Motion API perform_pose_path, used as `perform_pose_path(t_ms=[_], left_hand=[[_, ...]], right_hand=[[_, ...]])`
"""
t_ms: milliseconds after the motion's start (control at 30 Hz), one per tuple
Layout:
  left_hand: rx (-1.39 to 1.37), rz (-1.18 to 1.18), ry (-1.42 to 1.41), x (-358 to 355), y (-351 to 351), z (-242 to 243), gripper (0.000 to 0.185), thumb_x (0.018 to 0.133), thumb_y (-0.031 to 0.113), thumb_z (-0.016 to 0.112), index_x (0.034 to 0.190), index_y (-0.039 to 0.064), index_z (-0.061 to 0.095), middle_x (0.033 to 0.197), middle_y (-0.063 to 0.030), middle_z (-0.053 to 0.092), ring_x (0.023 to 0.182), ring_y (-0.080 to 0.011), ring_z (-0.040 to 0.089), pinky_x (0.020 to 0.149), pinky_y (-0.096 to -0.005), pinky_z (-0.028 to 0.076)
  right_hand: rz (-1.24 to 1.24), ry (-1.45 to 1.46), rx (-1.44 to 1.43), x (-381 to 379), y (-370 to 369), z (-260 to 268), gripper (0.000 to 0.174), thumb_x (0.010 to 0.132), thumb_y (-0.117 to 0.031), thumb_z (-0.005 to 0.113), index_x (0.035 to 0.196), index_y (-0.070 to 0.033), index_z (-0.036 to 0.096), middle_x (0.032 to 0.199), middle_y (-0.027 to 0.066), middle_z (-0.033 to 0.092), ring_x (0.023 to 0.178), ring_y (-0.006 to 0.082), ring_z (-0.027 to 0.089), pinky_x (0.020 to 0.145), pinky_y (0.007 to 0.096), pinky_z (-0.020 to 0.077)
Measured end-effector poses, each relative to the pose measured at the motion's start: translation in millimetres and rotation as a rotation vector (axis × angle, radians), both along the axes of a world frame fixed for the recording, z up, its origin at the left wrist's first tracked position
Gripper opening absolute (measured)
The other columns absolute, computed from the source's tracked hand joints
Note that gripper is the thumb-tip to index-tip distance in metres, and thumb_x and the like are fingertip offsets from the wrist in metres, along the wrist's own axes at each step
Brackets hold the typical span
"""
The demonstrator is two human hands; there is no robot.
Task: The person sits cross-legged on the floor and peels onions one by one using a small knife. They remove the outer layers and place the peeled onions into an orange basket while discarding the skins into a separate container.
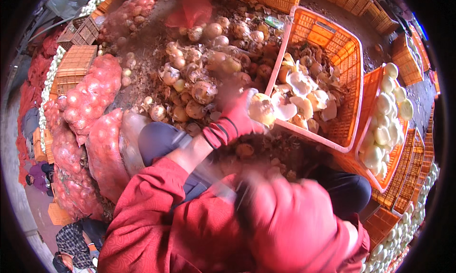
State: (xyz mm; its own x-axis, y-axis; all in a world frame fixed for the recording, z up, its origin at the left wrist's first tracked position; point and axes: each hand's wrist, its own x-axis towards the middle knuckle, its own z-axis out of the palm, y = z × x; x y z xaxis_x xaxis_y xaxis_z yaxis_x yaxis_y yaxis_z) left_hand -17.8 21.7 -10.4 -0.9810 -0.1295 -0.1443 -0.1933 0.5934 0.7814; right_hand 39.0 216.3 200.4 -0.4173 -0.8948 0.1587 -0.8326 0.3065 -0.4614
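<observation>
My left hand (pixel 242 116), in a red glove with a black-striped cuff, holds a partly peeled onion (pixel 262 109) by the near left corner of an orange plastic crate (pixel 317 137). That crate is tilted and has onion skins (pixel 302 91) and cut pieces in it. My right hand (pixel 292 205), also in a red glove, is large and blurred close to the camera. A dark, blurred object (pixel 244 196) shows at its fingers, too unclear to name. A heap of unpeeled onions (pixel 203 91) lies on the ground beyond my knees.
Another orange crate (pixel 368 119) at the right is heaped with peeled onions (pixel 384 130). Red mesh sacks of onions (pixel 92 91) stand at the left, with stacked crates (pixel 74 64) behind. A person in a checked shirt (pixel 73 241) sits at the lower left. Skins litter the ground.
</observation>
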Motion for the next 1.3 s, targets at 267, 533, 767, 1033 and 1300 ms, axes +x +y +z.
perform_pose_path(t_ms=[267,533,767,1033,1300], left_hand=[[-0.131,-0.04,0.312,10.7,6.1,-16.2,0.101,0.046,0.026,0.09,0.131,0.006,0.039,0.108,-0.0147,0.059,0.099,-0.0308,0.059,0.088,-0.0403,0.047],[0.039,0.1,0.02,14.7,-9.5,-21.4,0.101,0.043,0.025,0.09,0.131,0.009,0.042,0.121,-0.021,0.05,0.109,-0.0345,0.053,0.095,-0.0397,0.044],[-0.29,0.017,0.003,12.1,5.6,1.3,0.111,0.046,0.03,0.088,0.138,0.011,0.028,0.127,-0.0271,0.042,0.119,-0.0406,0.044,0.098,-0.0438,0.041],[-0.357,0.028,-0.102,14.5,11.0,3.5,0.108,0.047,0.026,0.088,0.135,0.008,0.028,0.124,-0.0252,0.044,0.114,-0.0388,0.048,0.095,-0.0426,0.044],[-0.378,0.034,-0.069,13.9,14.2,4.5,0.101,0.049,0.024,0.086,0.132,0.005,0.031,0.117,-0.0246,0.047,0.109,-0.0396,0.05,0.091,-0.0418,0.046]], right_hand=[[0.172,0.034,-0.043,5.4,-30.4,13.7,0.03,0.08,-0.02,0.052,0.101,0.002,0.057,0.072,0.0098,0.056,0.058,0.0209,0.056,0.049,0.0365,0.0413],[-0.201,-0.278,-0.305,-31.2,-24.2,-72.4,0.026,0.076,-0.007,0.058,0.102,-0.003,0.059,0.074,0.0126,0.061,0.07,0.0245,0.065,0.061,0.0355,0.0524],[-0.759,-0.364,-0.268,-26.9,9.7,-213.5,0.03,0.086,-0.019,0.054,0.115,-0.009,0.054,0.089,0.019,0.063,0.078,0.0399,0.061,0.064,0.0455,0.0494],[-0.699,-0.029,0.168,-40.1,-7.6,-243.0,0.026,0.076,-0.023,0.062,0.094,-0.008,0.052,0.077,0.0127,0.06,0.065,0.0302,0.063,0.055,0.0408,0.0491],[-0.815,-0.49,-0.268,-39.7,-3.9,-227.7,0.024,0.081,-0.021,0.06,0.096,-0.004,0.05,0.081,0.0169,0.062,0.069,0.0372,0.062,0.059,0.0448,0.0493]])
